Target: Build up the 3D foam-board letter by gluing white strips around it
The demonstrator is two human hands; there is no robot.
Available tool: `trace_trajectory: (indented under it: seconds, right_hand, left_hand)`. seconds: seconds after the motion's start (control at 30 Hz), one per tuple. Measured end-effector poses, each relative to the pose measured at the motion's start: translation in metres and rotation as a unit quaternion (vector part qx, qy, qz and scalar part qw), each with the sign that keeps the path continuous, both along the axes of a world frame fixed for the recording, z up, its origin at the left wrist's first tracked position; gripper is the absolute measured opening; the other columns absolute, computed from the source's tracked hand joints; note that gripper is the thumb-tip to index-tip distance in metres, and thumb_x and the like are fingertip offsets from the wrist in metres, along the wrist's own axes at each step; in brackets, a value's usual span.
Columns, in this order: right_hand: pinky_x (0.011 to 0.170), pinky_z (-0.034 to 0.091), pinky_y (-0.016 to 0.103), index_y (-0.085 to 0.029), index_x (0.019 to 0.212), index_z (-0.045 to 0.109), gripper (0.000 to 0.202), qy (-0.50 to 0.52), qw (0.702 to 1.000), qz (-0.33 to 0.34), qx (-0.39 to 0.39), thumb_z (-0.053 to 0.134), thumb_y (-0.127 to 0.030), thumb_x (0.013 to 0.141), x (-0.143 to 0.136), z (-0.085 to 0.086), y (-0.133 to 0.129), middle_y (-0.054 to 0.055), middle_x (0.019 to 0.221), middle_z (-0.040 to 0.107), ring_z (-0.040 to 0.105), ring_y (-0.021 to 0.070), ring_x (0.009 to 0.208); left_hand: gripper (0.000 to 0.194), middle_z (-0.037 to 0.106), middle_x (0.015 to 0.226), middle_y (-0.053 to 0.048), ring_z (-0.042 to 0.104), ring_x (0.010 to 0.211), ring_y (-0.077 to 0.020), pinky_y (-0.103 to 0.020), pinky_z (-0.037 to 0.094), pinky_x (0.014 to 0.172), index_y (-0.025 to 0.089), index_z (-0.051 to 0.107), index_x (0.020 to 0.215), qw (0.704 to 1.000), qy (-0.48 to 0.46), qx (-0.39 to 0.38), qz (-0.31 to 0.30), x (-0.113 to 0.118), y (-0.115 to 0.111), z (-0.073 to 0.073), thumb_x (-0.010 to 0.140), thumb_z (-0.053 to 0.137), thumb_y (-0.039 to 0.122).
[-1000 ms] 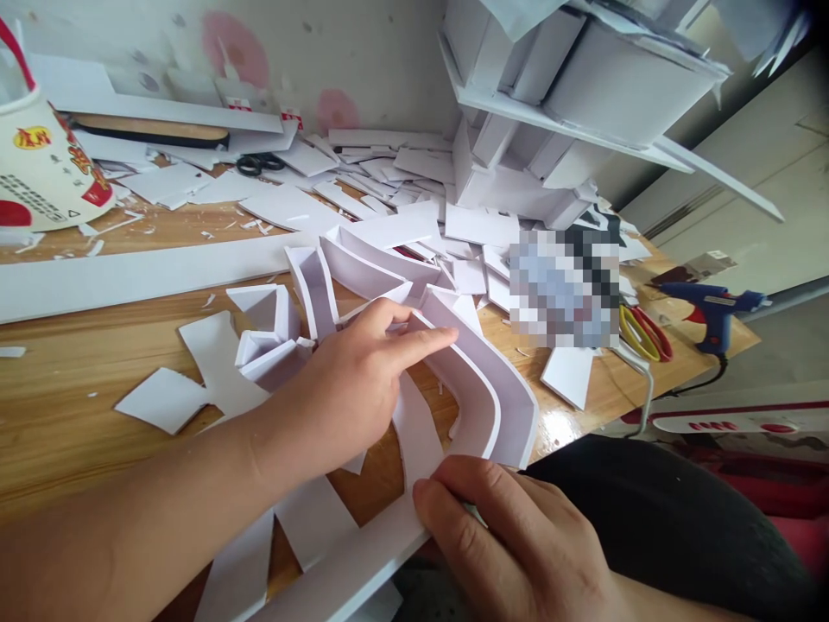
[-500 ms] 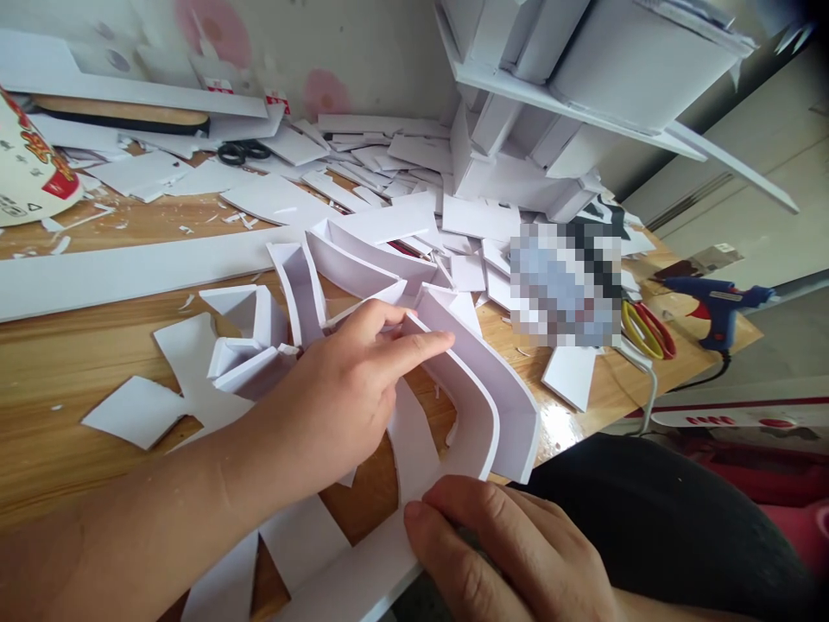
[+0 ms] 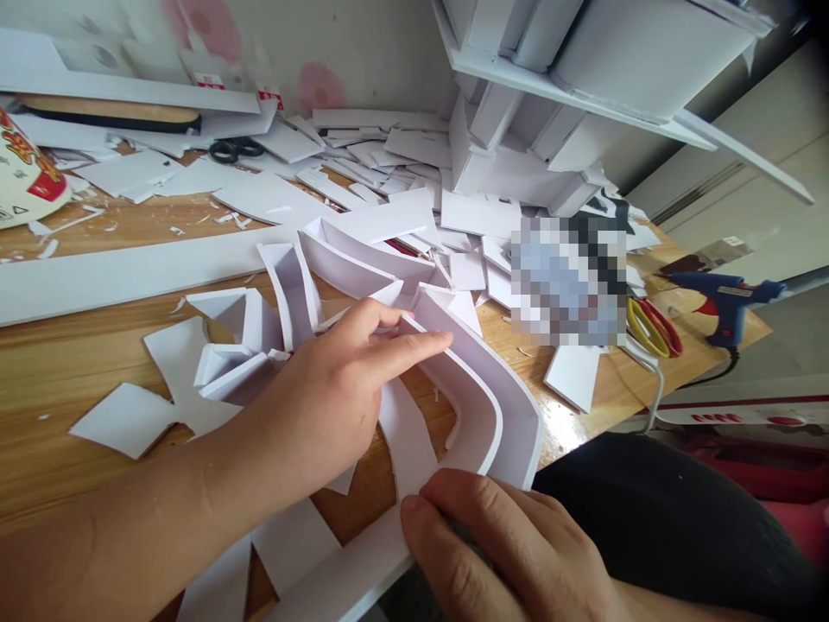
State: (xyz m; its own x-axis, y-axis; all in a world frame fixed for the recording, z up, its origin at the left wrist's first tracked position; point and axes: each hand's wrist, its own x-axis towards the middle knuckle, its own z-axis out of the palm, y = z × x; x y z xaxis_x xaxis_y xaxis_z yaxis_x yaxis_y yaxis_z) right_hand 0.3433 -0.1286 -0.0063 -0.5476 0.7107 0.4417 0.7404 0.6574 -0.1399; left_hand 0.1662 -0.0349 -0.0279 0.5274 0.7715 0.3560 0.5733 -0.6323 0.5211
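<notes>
A long, bent strip of white foam board (image 3: 471, 439) stands on edge and curves toward me. My left hand (image 3: 343, 380) is closed on its far end, with the index finger stretched along the top edge. Closer to me, my right hand (image 3: 511, 544) pinches the strip below the bend between thumb and fingers. Just outside the curve stands a second white foam board wall (image 3: 522, 432); whether the two touch is hidden. Flat white pieces (image 3: 405, 428) lie within the bend. Left of my left hand stand small box-shaped foam board parts (image 3: 259, 320).
A blue glue gun (image 3: 729, 298) lies by the table's right edge, near yellow-and-red-handled pliers (image 3: 654, 328). Black-handled scissors (image 3: 234, 150) and many white offcuts (image 3: 414, 147) lie at the back. A large white foam board model (image 3: 518, 164) rises at the back right.
The view has shifted slightly, with things on the left sliding a little left. Both hands keep nearly the same hold on the bent strip.
</notes>
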Motion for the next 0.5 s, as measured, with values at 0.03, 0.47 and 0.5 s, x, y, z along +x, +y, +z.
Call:
trace_trajectory:
  seconds: [0.03,0.47,0.5]
  right_hand:
    - [0.044,0.051,0.024,-0.017,0.091,0.069,0.030,-0.001,1.000,0.004,-0.002,0.040,-0.008,0.093,0.0006,0.0003,0.0008,0.001,0.077,0.072,0.067,0.0135,0.055]
    - [0.053,0.056,0.021,-0.014,0.088,0.071,0.032,0.025,0.999,0.040,-0.012,0.040,-0.005,0.090,-0.0014,0.0005,0.0025,0.003,0.073,0.070,0.067,0.0130,0.059]
    - [0.053,0.056,0.022,-0.014,0.089,0.071,0.032,0.027,0.999,0.038,-0.013,0.040,-0.005,0.090,-0.0012,0.0006,0.0026,0.003,0.073,0.070,0.067,0.0131,0.059]
  left_hand:
    - [0.060,0.057,0.119,-0.007,0.058,0.113,-0.0192,-0.033,0.054,0.093,0.028,0.062,0.127,1.000,0.002,0.000,-0.001,-0.0001,0.0006,0.0001,0.084,0.032,-0.001]
    - [0.057,0.055,0.122,-0.007,0.055,0.116,-0.0196,-0.036,0.050,0.098,0.024,0.061,0.126,1.000,-0.004,-0.004,-0.008,0.0010,-0.0003,-0.0011,0.084,0.033,-0.003]
    - [0.058,0.055,0.123,-0.007,0.055,0.117,-0.0195,-0.036,0.049,0.100,0.024,0.061,0.126,1.000,-0.003,-0.001,-0.012,0.0012,-0.0003,-0.0014,0.083,0.034,-0.003]
